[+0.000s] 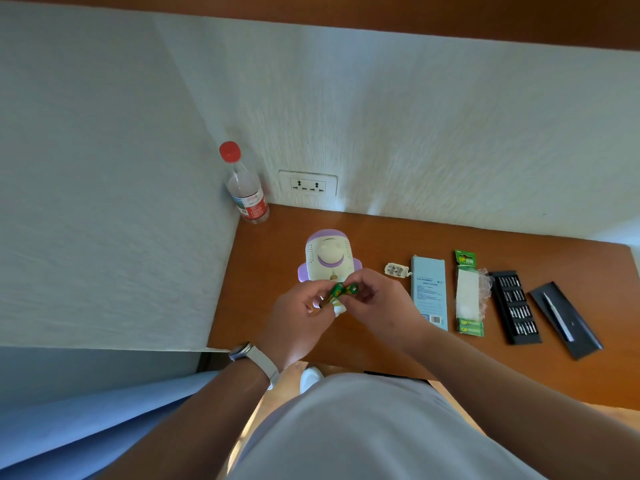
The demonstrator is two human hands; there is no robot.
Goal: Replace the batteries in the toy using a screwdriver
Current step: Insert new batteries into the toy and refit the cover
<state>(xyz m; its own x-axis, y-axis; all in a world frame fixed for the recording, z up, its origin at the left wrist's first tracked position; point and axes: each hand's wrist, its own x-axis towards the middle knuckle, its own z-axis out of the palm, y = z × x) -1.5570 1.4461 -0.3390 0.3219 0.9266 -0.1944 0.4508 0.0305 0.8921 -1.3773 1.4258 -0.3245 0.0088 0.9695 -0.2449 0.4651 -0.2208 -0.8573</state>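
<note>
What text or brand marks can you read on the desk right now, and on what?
"GP": on the green battery pack, on its top card and again on the cells at its lower end.
On the blue box: fine print and a barcode, too small to read.
On the water bottle: red label, blurred.
On the green batteries held between the left hand and the right hand: print unreadable.

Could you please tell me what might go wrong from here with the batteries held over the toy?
The green batteries, pinched between the left hand and right hand, could slip and roll off the desk.
They look like the cells left in the battery pack, so old and new may get mixed.
The small white part lying loose beside the toy could be knocked away.
</note>
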